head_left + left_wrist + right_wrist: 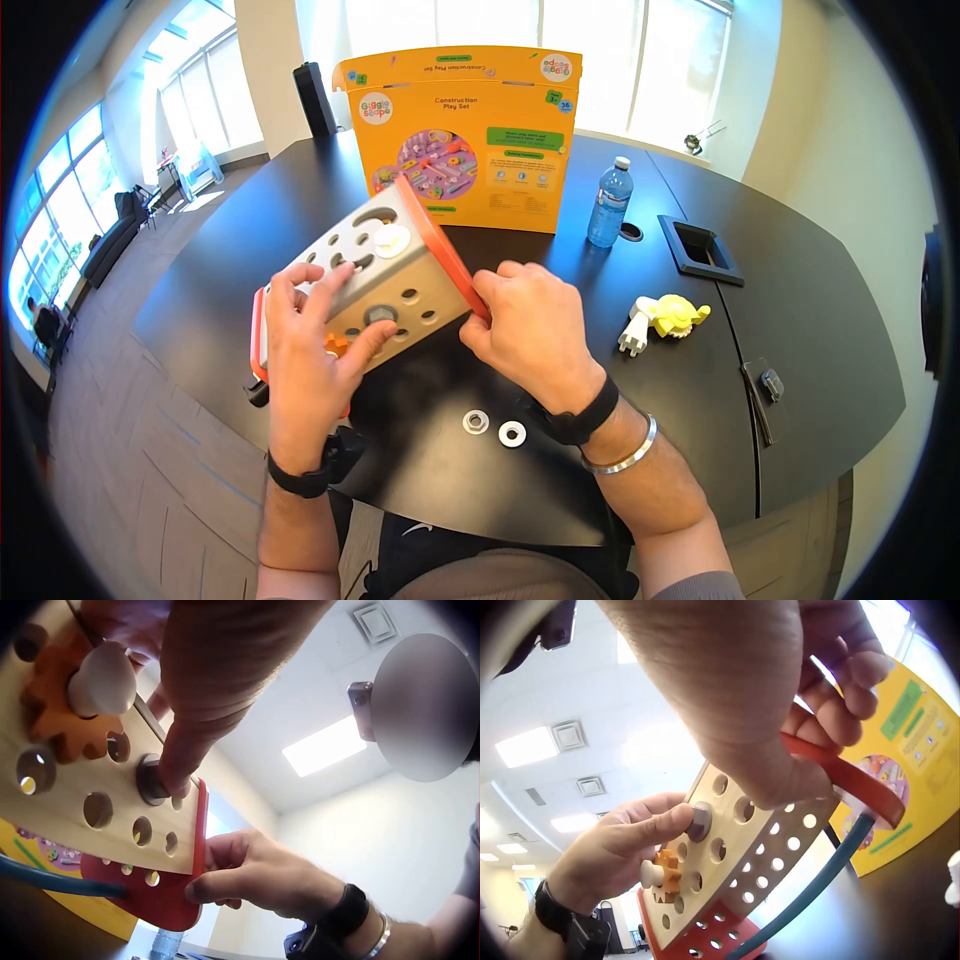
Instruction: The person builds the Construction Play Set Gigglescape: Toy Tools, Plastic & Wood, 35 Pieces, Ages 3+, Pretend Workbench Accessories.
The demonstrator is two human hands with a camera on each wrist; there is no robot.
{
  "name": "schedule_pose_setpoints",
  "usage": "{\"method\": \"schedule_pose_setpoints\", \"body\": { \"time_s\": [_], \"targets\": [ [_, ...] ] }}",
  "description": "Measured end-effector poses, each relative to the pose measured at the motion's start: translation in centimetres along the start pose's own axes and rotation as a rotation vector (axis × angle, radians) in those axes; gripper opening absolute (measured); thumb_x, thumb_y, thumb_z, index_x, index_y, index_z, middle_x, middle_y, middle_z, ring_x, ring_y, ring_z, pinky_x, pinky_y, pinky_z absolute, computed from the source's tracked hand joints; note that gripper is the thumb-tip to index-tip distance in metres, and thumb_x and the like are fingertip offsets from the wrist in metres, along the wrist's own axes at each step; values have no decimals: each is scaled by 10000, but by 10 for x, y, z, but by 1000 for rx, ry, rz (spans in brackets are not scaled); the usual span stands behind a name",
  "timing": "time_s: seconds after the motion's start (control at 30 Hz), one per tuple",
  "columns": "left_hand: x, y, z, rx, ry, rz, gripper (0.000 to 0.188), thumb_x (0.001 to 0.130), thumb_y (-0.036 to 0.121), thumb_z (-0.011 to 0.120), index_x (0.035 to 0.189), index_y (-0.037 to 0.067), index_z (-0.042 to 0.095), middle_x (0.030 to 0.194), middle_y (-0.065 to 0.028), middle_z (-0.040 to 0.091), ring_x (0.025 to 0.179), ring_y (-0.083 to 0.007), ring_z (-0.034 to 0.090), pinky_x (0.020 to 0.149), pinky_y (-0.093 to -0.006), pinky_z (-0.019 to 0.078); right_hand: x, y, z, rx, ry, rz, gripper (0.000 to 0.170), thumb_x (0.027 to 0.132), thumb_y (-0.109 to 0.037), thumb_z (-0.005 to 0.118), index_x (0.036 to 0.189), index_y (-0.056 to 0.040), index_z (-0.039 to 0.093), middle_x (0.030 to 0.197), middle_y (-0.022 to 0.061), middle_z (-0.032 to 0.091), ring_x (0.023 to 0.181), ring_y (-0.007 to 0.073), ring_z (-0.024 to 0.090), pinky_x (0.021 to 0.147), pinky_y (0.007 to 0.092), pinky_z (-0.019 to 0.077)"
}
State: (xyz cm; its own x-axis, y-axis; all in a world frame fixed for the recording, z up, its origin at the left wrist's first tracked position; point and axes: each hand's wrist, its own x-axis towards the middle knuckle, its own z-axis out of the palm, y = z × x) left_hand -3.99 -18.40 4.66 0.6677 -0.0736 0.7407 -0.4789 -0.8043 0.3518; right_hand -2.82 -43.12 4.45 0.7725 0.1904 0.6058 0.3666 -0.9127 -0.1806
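Gripping toy toolbox with left hand, red end panel with right hand. Touching apparent gray bolt beneath left thumb.

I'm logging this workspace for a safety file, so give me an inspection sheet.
Surface: dark table, seam crossing it.
Job's things: wooden box, tilted, carrying a grey bolt and orange gear; two pale rings on the table.
Clutter: orange carton, water bottle, white piece and yellow piece.
Hands: left hand holds the box, thumb on the bolt; right hand grips its red end.
Cables: none certain.
Surroundings: bright windows, dark couch.
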Motion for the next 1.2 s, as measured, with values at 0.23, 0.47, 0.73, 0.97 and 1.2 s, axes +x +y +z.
{"method": "schedule_pose_setpoints", "body": {
  "time_s": [0.23,0.47,0.73,0.97,1.2],
  "targets": [
    [2,-32,-36,-166,-137,-5,643,980,359,885,1472,49,610,1368,-88,581,1118,-225,602,938,-384,551,3,-22,-18,66,424,-291,188,771,-93,814,913,-85,691,893,66,609,830,276,618,691,417,546],
    [3,-57,-59,-434,-287,-210,689,1022,333,865,1565,72,531,1198,-74,669,1061,-152,657,871,-303,597,4,-36,-6,272,535,-523,223,843,-95,770,1050,-39,709,957,73,621,888,264,665,757,385,568],
    [5,-115,-55,-900,-343,-329,802,1006,286,897,1634,43,461,1350,-164,734,1216,-212,732,1016,-358,619,7,-29,-12,355,430,-477,309,884,-59,795,1175,-17,700,1087,112,660,1068,328,677,894,441,568],
    [2,-137,-41,-975,-416,-385,1116,967,310,931,1801,38,242,1696,-116,544,1535,-259,547,1270,-452,439,17,14,-13,257,316,-261,286,905,-31,777,1174,-34,680,1104,165,713,1102,394,669,967,480,562],
    [-3,-146,-46,-955,-572,-438,1109,937,308,957,1782,33,294,1691,-62,538,1516,-224,547,1286,-414,399,15,86,17,73,87,42,162,942,-6,744,1091,-48,698,1054,155,745,1059,398,686,919,497,579]
  ]
}}
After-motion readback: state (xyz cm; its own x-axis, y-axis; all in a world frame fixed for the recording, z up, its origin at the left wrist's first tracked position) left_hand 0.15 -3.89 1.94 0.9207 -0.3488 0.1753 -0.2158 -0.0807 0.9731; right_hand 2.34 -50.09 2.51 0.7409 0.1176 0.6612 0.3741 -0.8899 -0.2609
